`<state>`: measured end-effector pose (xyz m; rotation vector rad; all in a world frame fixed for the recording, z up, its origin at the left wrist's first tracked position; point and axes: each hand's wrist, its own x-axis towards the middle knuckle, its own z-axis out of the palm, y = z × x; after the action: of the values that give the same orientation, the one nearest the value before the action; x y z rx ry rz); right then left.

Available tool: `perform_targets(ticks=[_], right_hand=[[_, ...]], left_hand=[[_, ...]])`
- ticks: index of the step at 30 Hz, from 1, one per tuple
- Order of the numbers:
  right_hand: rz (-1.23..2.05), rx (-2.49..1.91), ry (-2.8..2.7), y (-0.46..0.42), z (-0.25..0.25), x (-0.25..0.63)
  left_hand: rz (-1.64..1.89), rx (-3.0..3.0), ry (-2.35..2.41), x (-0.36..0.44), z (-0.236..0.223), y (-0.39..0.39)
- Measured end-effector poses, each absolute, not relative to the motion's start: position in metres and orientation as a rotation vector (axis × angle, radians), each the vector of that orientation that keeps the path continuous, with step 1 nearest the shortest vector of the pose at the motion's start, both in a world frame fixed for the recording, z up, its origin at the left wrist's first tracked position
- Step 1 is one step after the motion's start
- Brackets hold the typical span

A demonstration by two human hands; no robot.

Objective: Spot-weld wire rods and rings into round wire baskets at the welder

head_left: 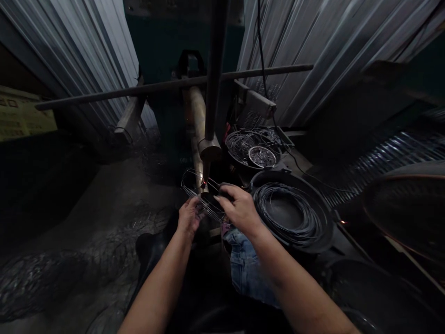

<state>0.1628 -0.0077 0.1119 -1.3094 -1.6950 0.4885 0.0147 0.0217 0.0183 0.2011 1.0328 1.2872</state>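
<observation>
Below the dark metal rod (214, 69): thin silver wire frame (208, 208)

Bare left hand (188, 216) and bare right hand (240, 207) grip it beside a small red glow (204, 183). Its looped shape seems done; what is left, I cannot tell.

To your far left stands a ridged metal wall (79, 51), with a yellow box (26, 113) at the left edge. A dark wiry heap (38, 278) lies on the floor (107, 190) at your near left. On your right, a black basin (327, 215) holds a coil of wire (308, 220); farther off, a small bowl (274, 162) sits among loose wire (239, 141).
</observation>
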Motion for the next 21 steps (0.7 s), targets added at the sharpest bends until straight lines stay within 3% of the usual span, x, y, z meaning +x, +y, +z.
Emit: perform_targets(ticks=[8, 21], right_hand=[[0.554, -1.284, -1.556, -0.049, 0.091, 0.186], [0.510, -1.313, -1.713, -0.009, 0.113, 0.151]], left_hand=[[1.192, 0.193, 1.015, 0.016, 0.021, 0.008], [1.054, 0.036, 1.043, 0.010, 0.032, 0.019]])
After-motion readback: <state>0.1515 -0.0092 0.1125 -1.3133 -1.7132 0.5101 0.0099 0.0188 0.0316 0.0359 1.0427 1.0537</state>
